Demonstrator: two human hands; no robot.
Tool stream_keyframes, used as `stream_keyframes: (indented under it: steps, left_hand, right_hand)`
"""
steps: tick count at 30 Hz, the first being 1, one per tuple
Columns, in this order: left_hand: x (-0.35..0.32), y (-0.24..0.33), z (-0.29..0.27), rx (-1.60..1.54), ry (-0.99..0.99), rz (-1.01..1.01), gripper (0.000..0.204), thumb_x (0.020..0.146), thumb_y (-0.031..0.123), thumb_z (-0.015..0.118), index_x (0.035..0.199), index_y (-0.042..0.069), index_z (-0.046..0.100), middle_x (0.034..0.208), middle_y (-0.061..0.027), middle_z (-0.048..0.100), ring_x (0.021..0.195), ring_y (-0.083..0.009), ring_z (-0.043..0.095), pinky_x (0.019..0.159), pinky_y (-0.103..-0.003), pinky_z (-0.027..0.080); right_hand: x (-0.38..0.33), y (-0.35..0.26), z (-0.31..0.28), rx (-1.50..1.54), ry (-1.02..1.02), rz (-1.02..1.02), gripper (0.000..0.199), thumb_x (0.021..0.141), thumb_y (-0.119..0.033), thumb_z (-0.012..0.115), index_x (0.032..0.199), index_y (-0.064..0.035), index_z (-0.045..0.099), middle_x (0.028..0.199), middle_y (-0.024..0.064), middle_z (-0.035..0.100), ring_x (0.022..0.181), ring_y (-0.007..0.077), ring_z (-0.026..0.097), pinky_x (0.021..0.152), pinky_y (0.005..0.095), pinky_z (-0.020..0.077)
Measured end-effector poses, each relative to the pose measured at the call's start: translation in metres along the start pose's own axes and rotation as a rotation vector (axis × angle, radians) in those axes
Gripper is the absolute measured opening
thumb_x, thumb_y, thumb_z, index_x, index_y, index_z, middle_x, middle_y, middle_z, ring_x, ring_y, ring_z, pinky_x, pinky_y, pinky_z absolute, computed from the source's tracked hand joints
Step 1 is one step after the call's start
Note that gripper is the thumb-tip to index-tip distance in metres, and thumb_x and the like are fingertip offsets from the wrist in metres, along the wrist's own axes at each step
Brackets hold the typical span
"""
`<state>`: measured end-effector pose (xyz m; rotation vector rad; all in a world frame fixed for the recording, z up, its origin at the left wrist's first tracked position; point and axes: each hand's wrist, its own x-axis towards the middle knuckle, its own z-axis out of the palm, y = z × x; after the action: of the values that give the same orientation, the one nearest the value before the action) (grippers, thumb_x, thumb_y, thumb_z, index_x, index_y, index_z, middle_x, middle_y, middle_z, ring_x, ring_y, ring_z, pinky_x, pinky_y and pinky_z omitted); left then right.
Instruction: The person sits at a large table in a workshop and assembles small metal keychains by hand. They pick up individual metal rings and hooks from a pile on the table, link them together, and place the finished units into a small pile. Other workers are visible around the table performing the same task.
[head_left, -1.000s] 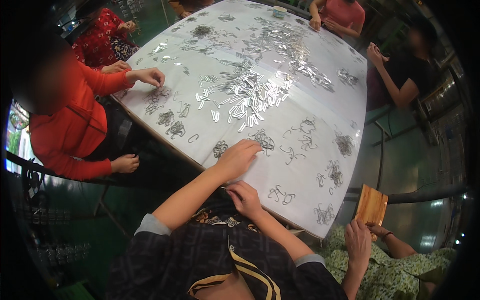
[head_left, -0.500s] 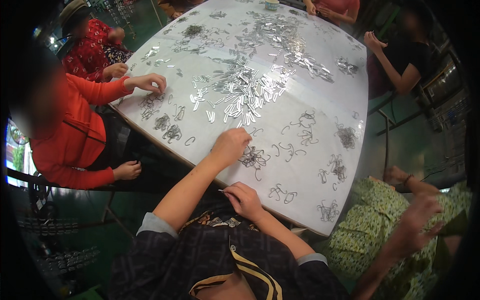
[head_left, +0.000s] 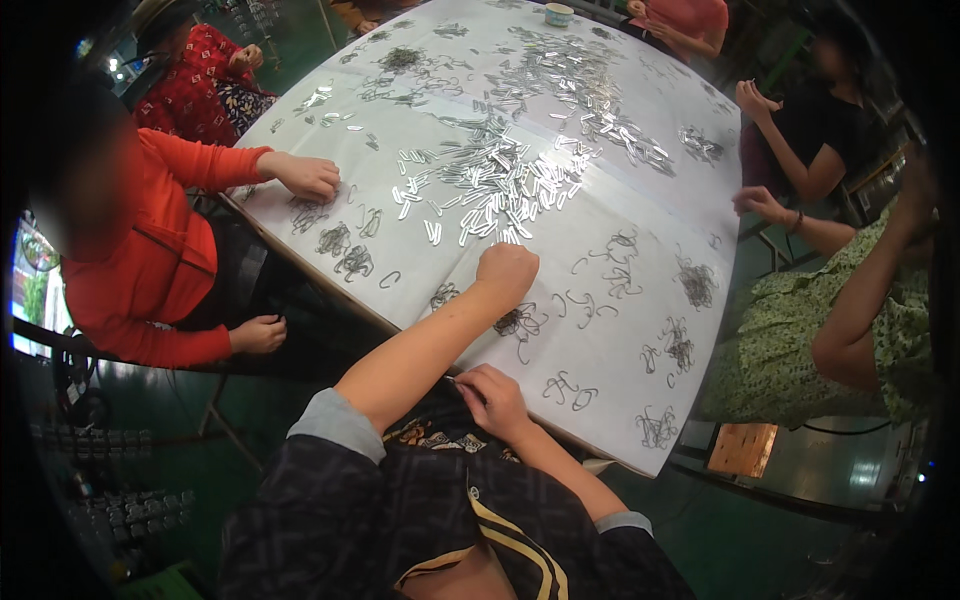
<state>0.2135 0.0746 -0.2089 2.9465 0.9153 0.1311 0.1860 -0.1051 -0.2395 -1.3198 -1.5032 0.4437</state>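
Observation:
My left hand (head_left: 508, 275) reaches over the white table (head_left: 610, 370), closed, at the near edge of a heap of small silver metal strips (head_left: 520, 195). Its back hides the fingertips, so what they grip is not visible. Just beneath that wrist lies a tangle of bent wire hooks (head_left: 518, 320), with a smaller dark cluster on the other side of the forearm. My right hand (head_left: 492, 400) stays low by the table's near edge, thumb and finger pinched on a small pale sliver (head_left: 450, 379), mostly hidden.
More wire hooks (head_left: 657, 427) lie in loose groups across the table. At the left a person in orange (head_left: 180, 250) has a hand over hooks. A person in green print (head_left: 810, 330) sits at the right, others further back. A small tub (head_left: 558, 14) stands at the far edge.
My left hand has moved forward and right to the strips; my right hand barely shifts. The person in green has brought a hand to the table's right edge. The person in red has drawn a hand back.

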Motion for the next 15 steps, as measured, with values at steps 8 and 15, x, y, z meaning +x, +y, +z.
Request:
stream_keyframes:
  steps: [8,15]
  left_hand:
    - [-0.025,-0.031,-0.022,-0.497,0.031,-0.194,0.006,0.070,0.008,0.064,0.069,0.002,0.065,0.072,-0.0139,0.068,0.064,-0.0205,0.066,0.058,-0.032,0.052]
    - [-0.126,-0.069,-0.046,-1.454,-0.259,-0.245,0.004,0.076,-0.002,0.059,0.076,0.002,0.058,0.076,-0.0066,0.067,0.064,-0.0093,0.058,0.058,-0.024,0.047]
  right_hand:
    - [-0.001,0.001,0.001,0.048,0.026,0.082,0.011,0.079,0.001,0.068,0.090,-0.0020,0.065,0.080,0.0114,0.061,0.067,0.0276,0.061,0.060,0.0343,0.0488]
    - [-0.001,-0.001,0.004,0.061,0.047,0.112,0.012,0.078,0.001,0.069,0.089,-0.0022,0.066,0.080,0.0093,0.063,0.061,0.0215,0.061,0.057,0.0302,0.0485]
